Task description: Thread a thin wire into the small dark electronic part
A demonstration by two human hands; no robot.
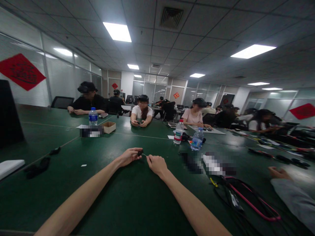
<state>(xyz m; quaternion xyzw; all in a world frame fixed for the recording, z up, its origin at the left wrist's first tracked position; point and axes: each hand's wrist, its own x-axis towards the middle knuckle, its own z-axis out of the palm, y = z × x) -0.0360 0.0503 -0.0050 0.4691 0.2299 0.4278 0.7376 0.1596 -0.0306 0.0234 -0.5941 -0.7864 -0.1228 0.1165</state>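
Above the green table (118,186), my left hand (128,158) pinches a small dark round piece (140,152) between thumb and fingertips. My right hand (157,165) is closed just to the right, with its knuckles up. From its fingers a thin, light, metal-looking rod (144,155) runs toward the dark piece, and its tip seems to meet it. Whatever handle the rod has is hidden inside my right fist. Both forearms reach in from the bottom edge.
Two water bottles, one red-capped (178,132) and one blue (197,140), stand ahead right. Another bottle (93,117) and a small open box (109,127) are ahead left. Cables with a pink loop (256,200) lie right, near a co-worker's grey sleeve (292,200). Several people sit beyond.
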